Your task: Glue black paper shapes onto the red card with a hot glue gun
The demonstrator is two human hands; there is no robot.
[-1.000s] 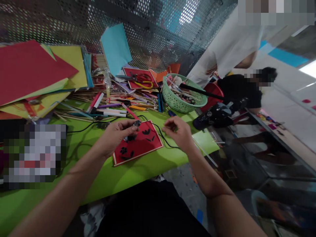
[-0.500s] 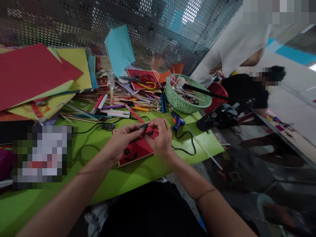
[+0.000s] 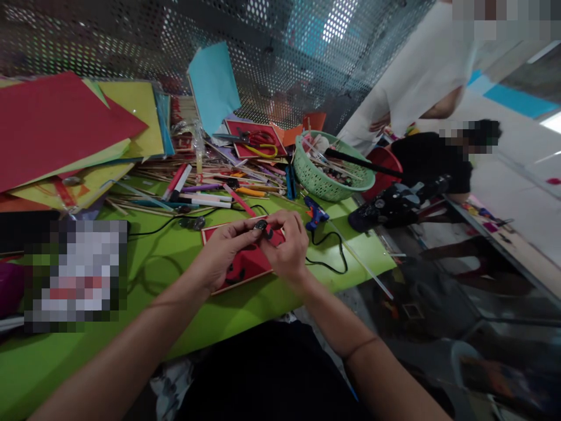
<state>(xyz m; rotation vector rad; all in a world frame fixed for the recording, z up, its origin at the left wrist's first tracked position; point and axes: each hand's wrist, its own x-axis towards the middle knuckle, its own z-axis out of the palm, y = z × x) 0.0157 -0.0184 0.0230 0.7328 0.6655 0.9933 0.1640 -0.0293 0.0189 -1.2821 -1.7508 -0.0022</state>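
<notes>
Pinching a small dark piece [image 3: 262, 225] between them, the left hand [image 3: 225, 254] and right hand [image 3: 287, 248] were fingertip to fingertip, both closed on it just above the red card [image 3: 245, 266] lying on the green table [image 3: 219, 316]. Just beyond the right hand sat a blue glue gun [image 3: 314, 213], and farther back a green basket [image 3: 325, 182] of sticks.

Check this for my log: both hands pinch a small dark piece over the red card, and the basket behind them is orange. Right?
No: the head view shows a green basket. The left hand and right hand do pinch the small dark piece over the red card.
</notes>
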